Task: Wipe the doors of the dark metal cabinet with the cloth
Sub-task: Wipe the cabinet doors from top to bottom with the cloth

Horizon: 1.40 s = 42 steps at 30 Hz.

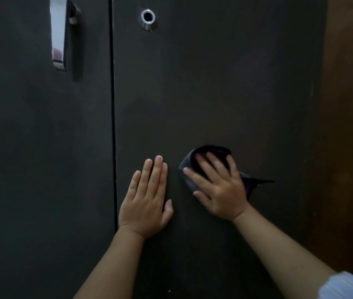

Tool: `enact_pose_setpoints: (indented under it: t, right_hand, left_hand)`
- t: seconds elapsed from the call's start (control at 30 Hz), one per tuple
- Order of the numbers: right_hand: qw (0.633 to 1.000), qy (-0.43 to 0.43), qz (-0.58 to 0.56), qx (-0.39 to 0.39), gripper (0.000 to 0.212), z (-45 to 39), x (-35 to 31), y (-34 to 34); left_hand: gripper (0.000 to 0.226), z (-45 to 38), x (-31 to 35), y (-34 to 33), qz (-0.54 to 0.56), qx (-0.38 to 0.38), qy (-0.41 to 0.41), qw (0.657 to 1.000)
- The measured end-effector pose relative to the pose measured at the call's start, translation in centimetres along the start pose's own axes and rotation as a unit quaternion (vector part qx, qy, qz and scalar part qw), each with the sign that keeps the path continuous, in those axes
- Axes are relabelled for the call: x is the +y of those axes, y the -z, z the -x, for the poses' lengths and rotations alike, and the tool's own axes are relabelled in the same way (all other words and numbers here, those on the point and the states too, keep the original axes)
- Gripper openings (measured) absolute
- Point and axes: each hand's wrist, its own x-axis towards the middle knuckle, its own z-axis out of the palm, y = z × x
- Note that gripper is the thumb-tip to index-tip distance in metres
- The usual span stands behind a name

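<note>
We are pressing the cloth [189,167] flat against the right door [225,93] of the cabinet with our right hand [218,186], fingers spread and straight over the bunched fabric, low on the panel and nearer its inner edge than its outer one. Our left hand [147,197] is lying flat on the same door, fingers together, holding nothing, just beside the seam [113,104]. The cloth is sitting just right of that hand, so the right hand is the one wiping; most of the unwiped-looking panel is stretching above it, towards the keyhole [148,17]. The left door [31,137], with its handle [59,35], is lying beyond the seam.
</note>
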Motion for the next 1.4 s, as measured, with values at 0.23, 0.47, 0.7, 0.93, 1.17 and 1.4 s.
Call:
enact_pose_setpoints:
  t: [0.23, 0.47, 0.7, 0.93, 1.17, 1.4]
  right_hand:
    - [0.892, -0.443, -0.065, 0.057, 0.061, -1.7, 6.0, 1.4]
    - [0.964, -0.258, -0.042, 0.052, 0.057, -1.1, -1.4, -0.1]
    - [0.996, 0.054, 0.012, -0.067, 0.051, 7.8, -0.3, -0.3]
    - [0.88, -0.471, -0.06, -0.009, 0.06, 8.0, 6.8, 0.9]
    - [0.898, -0.433, -0.068, -0.035, 0.057, 11.4, 5.8, 0.7]
    - [0.906, -0.407, -0.093, -0.07, 0.057, 11.6, 7.2, 1.8]
  left_hand:
    - [0.076, -0.4, 0.1, 1.4, 0.014, -0.009, -0.003, 1.0]
    - [0.073, -5.0, -0.5, 4.0, 0.066, 0.024, 0.029, 0.997]
    - [0.076, -6.8, 1.1, 3.9, 0.073, -0.012, 0.046, 0.996]
    - [0.076, -7.1, 5.5, 2.3, 0.047, -0.011, -0.04, 0.998]
    - [0.079, -7.1, 6.1, 0.5, 0.037, 0.015, -0.027, 0.999]
    - [0.077, -6.7, 5.9, 0.5, 0.028, 0.014, -0.021, 0.999]
